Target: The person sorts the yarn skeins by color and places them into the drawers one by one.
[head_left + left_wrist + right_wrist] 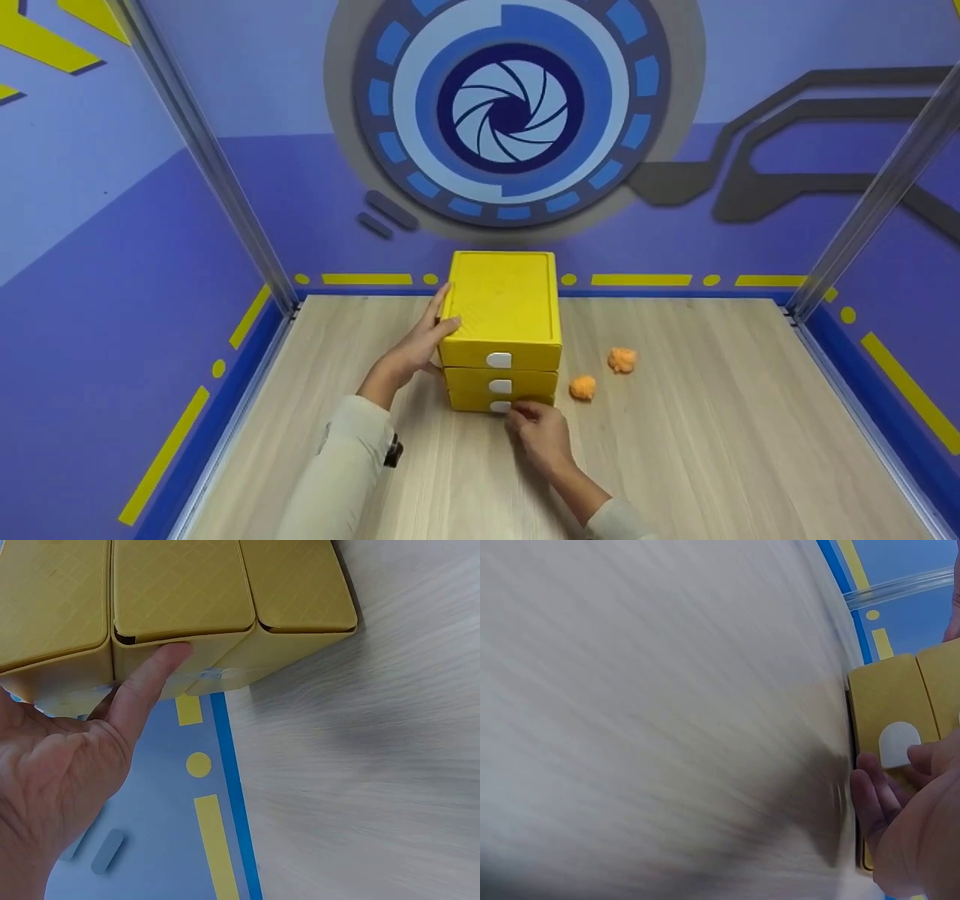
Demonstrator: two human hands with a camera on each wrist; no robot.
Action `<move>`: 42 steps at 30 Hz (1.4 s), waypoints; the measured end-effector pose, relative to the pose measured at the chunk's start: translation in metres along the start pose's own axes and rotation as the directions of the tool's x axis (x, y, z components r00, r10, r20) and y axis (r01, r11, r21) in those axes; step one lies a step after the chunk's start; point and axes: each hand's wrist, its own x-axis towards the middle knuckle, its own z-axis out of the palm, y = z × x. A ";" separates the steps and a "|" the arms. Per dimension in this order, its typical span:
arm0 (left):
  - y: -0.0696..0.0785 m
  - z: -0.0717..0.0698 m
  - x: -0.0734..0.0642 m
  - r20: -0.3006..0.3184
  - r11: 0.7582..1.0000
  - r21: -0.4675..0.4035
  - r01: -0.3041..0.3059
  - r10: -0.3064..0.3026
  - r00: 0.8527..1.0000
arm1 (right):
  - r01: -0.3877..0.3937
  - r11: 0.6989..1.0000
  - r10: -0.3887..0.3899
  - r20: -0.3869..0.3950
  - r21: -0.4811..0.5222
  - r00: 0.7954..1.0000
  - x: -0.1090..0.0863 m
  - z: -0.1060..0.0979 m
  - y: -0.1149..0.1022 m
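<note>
A yellow three-drawer box (pixel 504 296) stands on the table, a white tab on each drawer front. My left hand (pixel 415 346) lies along its left side, thumb over the top edge and fingers against the side wall. In the left wrist view one straight finger touches the yellow side (pixel 217 652). Low at the front, my right hand (pixel 545 441) has its thumb and curled fingers at the bottom drawer's white tab (pixel 898 744). The thumb tip meets the tab's edge; the hand hides part of that drawer's front. All the drawers look closed.
Two crumpled orange lumps, a nearer one (pixel 583 388) and a farther one (pixel 622 360), lie right of the box. Behind it rises a blue and purple printed wall (pixel 300 195). Metal posts (pixel 217 165) stand at the back corners of the wooden table (pixel 720 420).
</note>
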 end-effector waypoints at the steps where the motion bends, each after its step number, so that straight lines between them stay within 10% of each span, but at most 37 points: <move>1: 0.000 0.000 0.000 -0.002 1.000 0.001 -0.001 0.001 1.000 | 0.000 1.000 0.000 0.001 0.012 1.000 0.000 0.001 0.000; 42: 0.000 0.001 -0.001 -0.005 1.000 -0.003 0.006 -0.006 1.000 | -0.046 0.998 0.045 0.023 0.037 0.999 0.006 0.003 0.003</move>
